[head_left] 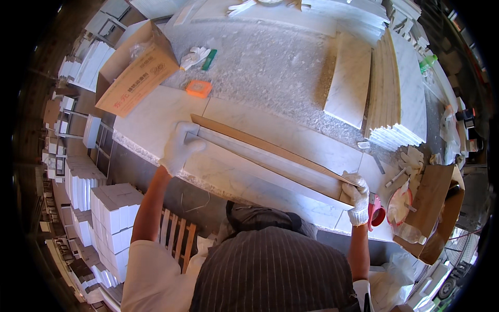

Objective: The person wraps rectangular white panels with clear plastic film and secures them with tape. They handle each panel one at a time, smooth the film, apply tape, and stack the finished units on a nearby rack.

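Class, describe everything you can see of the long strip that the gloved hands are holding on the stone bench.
The long strip is narrow, straight and flat, pale grey on its broad face with a tan, wood-coloured far edge; it looks like cut stone, though the material is uncertain. It lies slantwise on the white marble bench, running from upper left to lower right. The left hand, in a white glove, presses on its left end; the gloved right hand grips its right end.
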Demonstrator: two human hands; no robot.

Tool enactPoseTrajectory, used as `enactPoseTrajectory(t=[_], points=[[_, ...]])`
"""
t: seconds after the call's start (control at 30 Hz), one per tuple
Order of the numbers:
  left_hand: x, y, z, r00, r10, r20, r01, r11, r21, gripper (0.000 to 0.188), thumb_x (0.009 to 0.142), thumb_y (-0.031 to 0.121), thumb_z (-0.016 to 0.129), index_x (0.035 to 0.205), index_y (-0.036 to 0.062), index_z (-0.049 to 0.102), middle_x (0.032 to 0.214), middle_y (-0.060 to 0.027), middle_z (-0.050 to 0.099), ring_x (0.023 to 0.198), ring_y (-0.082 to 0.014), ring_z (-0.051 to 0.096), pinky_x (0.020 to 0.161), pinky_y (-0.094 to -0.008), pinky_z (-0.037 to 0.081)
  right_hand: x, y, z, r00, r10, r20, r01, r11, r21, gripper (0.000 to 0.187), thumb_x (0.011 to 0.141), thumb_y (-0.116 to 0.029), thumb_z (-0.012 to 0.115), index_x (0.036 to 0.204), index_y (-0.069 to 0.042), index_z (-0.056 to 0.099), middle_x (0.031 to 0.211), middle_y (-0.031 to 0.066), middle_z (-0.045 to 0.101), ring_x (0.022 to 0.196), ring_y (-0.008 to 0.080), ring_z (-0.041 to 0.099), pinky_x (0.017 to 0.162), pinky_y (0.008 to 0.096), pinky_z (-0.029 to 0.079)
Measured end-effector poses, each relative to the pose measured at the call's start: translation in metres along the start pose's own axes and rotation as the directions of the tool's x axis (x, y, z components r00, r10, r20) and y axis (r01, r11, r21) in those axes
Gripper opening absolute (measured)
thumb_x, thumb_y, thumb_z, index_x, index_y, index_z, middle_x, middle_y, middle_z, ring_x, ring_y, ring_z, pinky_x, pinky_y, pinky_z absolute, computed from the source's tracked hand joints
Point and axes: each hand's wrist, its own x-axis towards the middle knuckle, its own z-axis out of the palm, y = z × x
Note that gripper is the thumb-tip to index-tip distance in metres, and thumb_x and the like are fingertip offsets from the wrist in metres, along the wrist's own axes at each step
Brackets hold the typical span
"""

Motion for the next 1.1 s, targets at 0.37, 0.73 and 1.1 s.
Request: enactPoseTrajectory(t=[0.37,0.73,1.1], points=[[0.008,0.026,0.045,0.704,0.684,-0.192,-0.560,0.700,0.443,0.031,0.068,0.020,0.082,0.092,0.0090,0.065,0.097,-0.0084,0.059,0.098,-0.0314,0.055,0.091,-0.0507,0.045,0.012,-0.090,-0.011,0.828,-0.087,0.555,0.471,0.644,-0.603,0.032,0.081,-0.025,0.074,0.103,-0.002,0.069,0.103,0.0168,0.067,0.097,0.0323,0.063,0.095,0.0411,0.046],[0.012,0.050,0.052,0.801,0.587,0.114,-0.546,0.640,0.540,0.011,0.077,0.012,0.072,0.080,0.0068,0.063,0.081,-0.0078,0.055,0.085,-0.0321,0.054,0.090,-0.0461,0.046,0.015,-0.058,0.111,0.862,-0.062,0.503,0.506,0.150,-0.849,0.077,0.055,-0.045,0.088,0.112,-0.004,0.057,0.101,0.0150,0.059,0.097,0.0377,0.056,0.087,0.0479,0.047],[0.020,0.065,0.044,0.771,0.471,0.429,-0.636,0.610,0.473,0.084,0.078,0.047,0.071,0.144,0.0039,0.041,0.127,-0.0153,0.058,0.119,-0.0342,0.053,0.106,-0.0485,0.034,0.028,-0.059,0.169,0.831,-0.169,0.529,0.554,0.176,-0.814,0.069,0.060,-0.046,0.084,0.109,-0.005,0.057,0.100,0.0155,0.061,0.092,0.0348,0.059,0.082,0.0463,0.047]])
